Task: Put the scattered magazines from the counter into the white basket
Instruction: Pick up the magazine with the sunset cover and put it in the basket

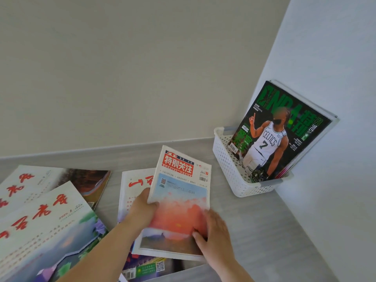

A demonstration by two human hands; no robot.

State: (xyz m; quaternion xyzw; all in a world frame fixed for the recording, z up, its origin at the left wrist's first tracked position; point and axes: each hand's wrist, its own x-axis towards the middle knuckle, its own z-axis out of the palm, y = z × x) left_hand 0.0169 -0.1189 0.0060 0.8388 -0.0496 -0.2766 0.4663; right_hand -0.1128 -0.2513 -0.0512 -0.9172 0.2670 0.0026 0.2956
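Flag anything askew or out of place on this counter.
The NBA magazine stands tilted in the white basket, jutting well above its rim. The other magazines lie overlapping at mixed angles, and one pokes past the counter's front edge.

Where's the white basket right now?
In the head view the white basket sits at the right rear of the counter, in the corner against the wall, with the green NBA magazine standing in it.
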